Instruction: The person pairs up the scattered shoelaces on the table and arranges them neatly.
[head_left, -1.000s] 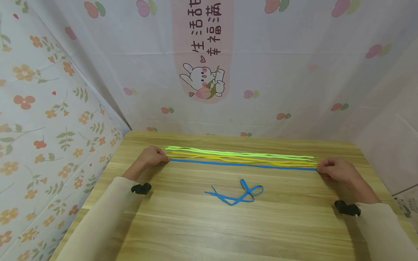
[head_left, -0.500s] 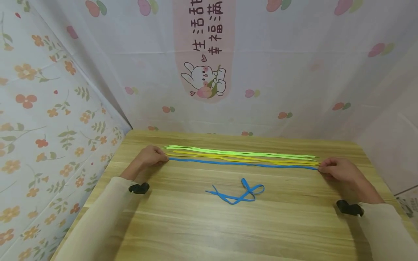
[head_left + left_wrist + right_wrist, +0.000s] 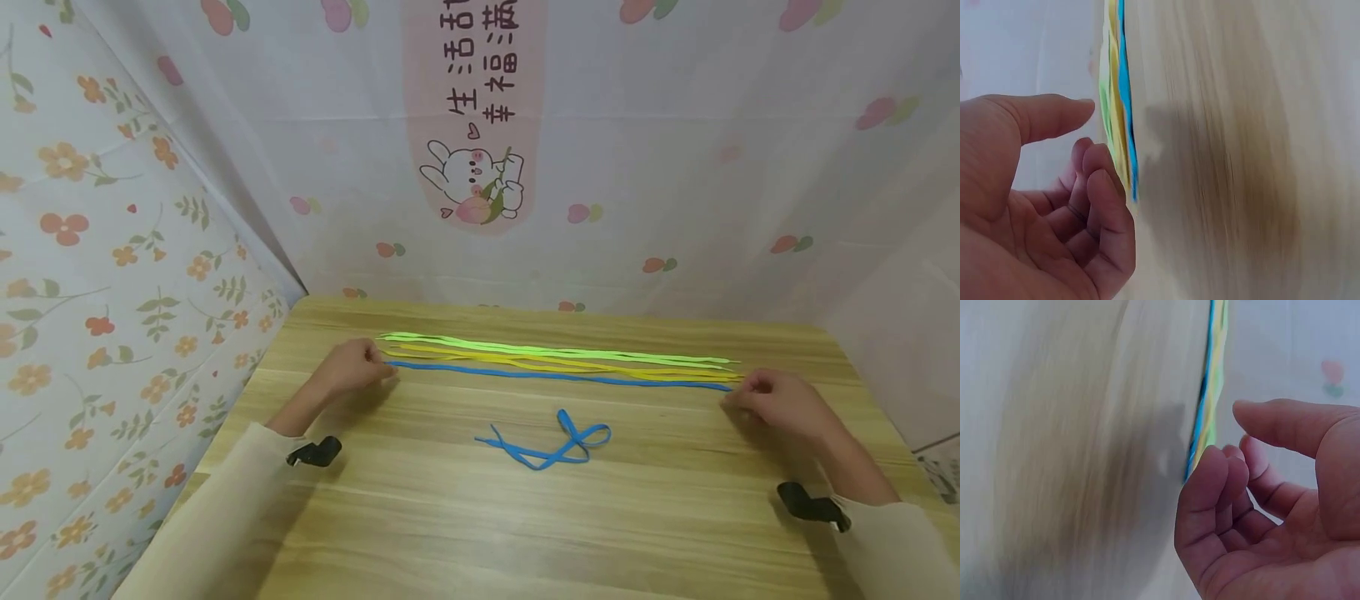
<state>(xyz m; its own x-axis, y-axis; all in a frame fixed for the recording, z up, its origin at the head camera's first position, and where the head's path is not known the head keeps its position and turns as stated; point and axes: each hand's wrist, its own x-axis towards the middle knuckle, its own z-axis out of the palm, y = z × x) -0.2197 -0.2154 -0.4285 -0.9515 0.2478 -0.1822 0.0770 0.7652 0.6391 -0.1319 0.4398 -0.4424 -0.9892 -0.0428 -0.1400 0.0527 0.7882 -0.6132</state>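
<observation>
A flat blue shoelace [image 3: 525, 375] lies stretched nearly straight across the table, in front of yellow shoelaces [image 3: 517, 361] and neon green shoelaces [image 3: 540, 350]. At its left end is my left hand [image 3: 351, 367]; in the left wrist view the thumb [image 3: 1060, 117] stands apart from the loosely bent fingers, with nothing between them. By the right end hovers my right hand [image 3: 780, 402]. Its thumb [image 3: 1285, 422] is likewise parted from the curved fingers, and the lace's tip shows just beyond them. A second blue shoelace [image 3: 540, 457] lies loosely looped nearer the front.
The wooden table [image 3: 525, 533] reaches to a white patterned curtain [image 3: 637, 167] at the back. A floral cloth [image 3: 112, 292] hangs along the left side. Dark camera mounts sit at both wrists, such as the left mount [image 3: 315, 452].
Both hands have let go of the blue shoelace's ends and drawn slightly back toward the front. The straightened lace stays lying in place, and the looped one is unchanged.
</observation>
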